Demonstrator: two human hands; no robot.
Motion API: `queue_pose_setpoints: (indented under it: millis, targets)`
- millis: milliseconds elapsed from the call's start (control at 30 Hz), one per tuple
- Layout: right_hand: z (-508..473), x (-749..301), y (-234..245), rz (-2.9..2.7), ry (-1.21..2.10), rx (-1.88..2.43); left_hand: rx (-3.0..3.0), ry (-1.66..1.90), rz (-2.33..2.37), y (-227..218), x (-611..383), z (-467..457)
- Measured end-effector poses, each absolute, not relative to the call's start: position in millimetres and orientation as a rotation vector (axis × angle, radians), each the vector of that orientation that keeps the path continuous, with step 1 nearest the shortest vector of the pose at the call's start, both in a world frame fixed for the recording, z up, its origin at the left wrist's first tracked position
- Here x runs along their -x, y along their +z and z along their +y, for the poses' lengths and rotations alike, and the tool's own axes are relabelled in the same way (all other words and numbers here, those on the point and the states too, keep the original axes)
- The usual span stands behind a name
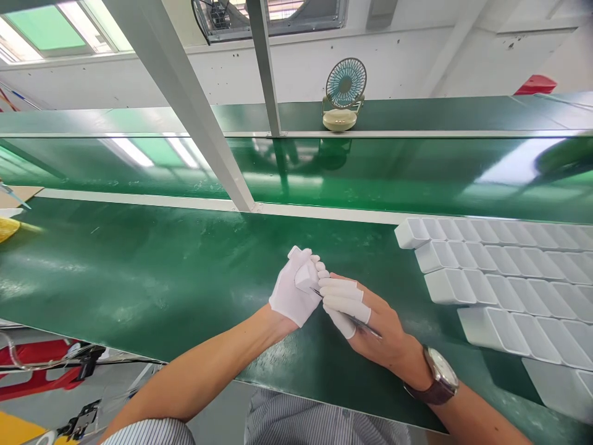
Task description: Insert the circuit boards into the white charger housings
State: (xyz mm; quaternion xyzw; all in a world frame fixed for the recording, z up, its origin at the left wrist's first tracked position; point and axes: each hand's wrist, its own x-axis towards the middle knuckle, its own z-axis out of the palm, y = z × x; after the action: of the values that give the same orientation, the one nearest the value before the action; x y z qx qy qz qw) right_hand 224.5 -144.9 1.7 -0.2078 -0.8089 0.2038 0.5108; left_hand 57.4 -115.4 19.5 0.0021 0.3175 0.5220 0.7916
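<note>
My left hand (290,296), in a white glove, is closed around a small white box-like part (306,276), palm up above the green table. The glove hides part of its outline. White finger cots cover the fingers of my right hand (365,315), which pinch thin metal tweezers (368,329). Their dark tips meet the white part or stop just beside it; I cannot tell which. The right fingertips are close against the left hand's fingers.
Several rows of white compartment boxes (449,287) stand at the right of the green table (162,272). A slanting white post (199,117) rises behind my hands. A small fan (345,93) sits on the far ledge. Something yellow (8,227) lies at the left edge.
</note>
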Motion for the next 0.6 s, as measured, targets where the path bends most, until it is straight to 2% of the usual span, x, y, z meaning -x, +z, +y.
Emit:
queue_pose_setpoints:
  millis: [600]
  targets:
    - [-145.9,-222.3,4.6,-1.935,0.557,0.543,-0.05,1.103,0.737,14.2,-55.3,-117.8]
